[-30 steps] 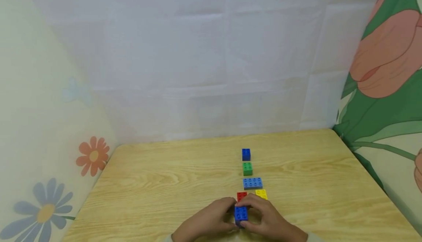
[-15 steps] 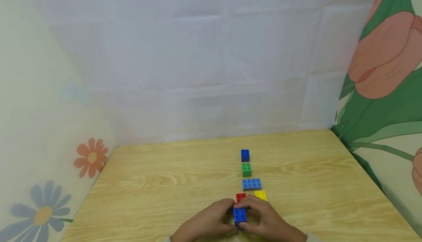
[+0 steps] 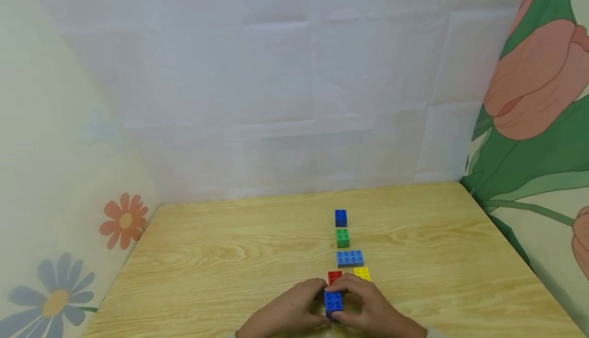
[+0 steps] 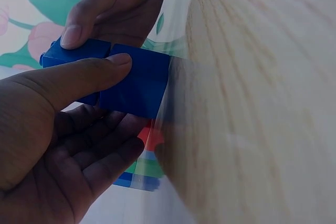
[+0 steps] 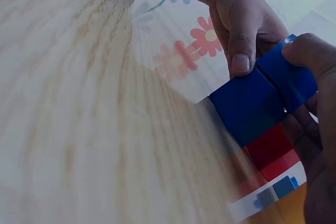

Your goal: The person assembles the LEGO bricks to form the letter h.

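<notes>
**Blue pair in hand, seam showing; five bricks apart**

Table (image 3: 221,256) carries the lot. My left grip (image 3: 294,305) is narrow, holding the lower blue brick (image 5: 247,106), thumb flat on its side. My right grip (image 3: 368,302) pinches the upper blue brick (image 3: 333,300) stacked on it. The pair is upright between both grips, nearest me; can't tell if its base touches the table.

Progress, my judgement: the two are lined up and mostly together. Wrist views show a thin seam, so pressing home looks unfinished; the studs between are hidden.

Not joined to anything: the long light-blue brick (image 3: 349,258), biggest of the rest, then the green brick (image 3: 342,238) behind it, the red brick (image 3: 335,277) and yellow brick (image 3: 362,273) just past my fingers, partly hidden, and the small dark-blue brick (image 3: 340,218) farthest off. If those count, most is left.
</notes>
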Available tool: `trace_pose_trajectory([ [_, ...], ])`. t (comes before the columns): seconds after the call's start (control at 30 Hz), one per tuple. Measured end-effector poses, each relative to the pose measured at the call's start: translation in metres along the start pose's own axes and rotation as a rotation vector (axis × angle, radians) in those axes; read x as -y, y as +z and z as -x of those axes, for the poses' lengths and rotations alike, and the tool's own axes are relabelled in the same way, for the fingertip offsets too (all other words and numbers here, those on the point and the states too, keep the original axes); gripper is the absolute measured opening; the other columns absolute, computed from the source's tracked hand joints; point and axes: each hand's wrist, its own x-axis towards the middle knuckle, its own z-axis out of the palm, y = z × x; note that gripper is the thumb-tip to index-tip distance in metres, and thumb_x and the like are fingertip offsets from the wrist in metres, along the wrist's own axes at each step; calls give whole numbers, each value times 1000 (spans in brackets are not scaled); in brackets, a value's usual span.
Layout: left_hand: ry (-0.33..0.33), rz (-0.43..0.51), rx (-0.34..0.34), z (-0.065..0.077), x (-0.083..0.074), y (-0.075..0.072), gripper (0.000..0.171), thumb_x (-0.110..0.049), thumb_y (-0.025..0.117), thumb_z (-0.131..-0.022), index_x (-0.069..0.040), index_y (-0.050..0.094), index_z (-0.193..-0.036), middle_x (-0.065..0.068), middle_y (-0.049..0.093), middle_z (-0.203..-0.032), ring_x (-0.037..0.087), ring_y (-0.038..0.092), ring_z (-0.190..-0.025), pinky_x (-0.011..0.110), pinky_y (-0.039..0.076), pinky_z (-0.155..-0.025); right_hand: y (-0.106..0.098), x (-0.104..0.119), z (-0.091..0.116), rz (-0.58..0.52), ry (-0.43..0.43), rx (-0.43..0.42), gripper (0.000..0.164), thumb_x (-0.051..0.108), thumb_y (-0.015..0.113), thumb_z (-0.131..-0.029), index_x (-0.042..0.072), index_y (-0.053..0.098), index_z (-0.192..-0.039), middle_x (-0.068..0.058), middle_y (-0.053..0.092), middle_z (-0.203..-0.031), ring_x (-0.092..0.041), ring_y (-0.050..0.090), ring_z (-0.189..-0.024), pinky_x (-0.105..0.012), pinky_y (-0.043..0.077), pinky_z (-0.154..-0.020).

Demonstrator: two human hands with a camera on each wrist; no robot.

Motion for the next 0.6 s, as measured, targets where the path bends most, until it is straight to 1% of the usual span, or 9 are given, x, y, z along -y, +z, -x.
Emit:
trace_pose_trajectory([
  [0.13,-7,35,14,0,0,-1,32,-34,78,-83,-25,58,-107,-20,57,-95,-1,54,-86,21,48,-72,0,-1,0,7,-21,4,37,20,70,-91,18,59,-127,6,61,-120,-13,59,-108,-30,53,-87],
  [0.17,-11,41,16,0,0,-1,31,-34,78,-83,-25,58,-106,-20,57,-95,-1,54,-85,20,48,-71,-1,0,-1,6,-15,5,37,20,70,-91,18,59,-126,6,61,-120,-13,59,-108,-30,53,-88],
  [0.33,-18,44,13,0,0,-1,31,-33,78,-84,-25,58,-106,-19,57,-94,0,54,-82,20,47,-69,-2,2,-2,10,19,11,37,23,71,-91,20,59,-125,8,61,-120,-12,59,-109,-30,52,-89],
  [0.47,-17,41,10,-1,0,-1,31,-32,78,-83,-24,59,-106,-19,57,-92,1,53,-80,20,47,-67,-2,3,-2,2,30,15,36,24,71,-91,20,60,-125,9,62,-120,-12,59,-109,-29,52,-89],
  [0.6,-23,39,10,-1,1,0,32,-33,79,-82,-25,59,-107,-20,57,-96,-2,55,-88,22,49,-75,-2,1,-1,1,4,13,36,22,71,-91,19,60,-125,8,61,-119,-12,59,-108,-29,53,-88],
])
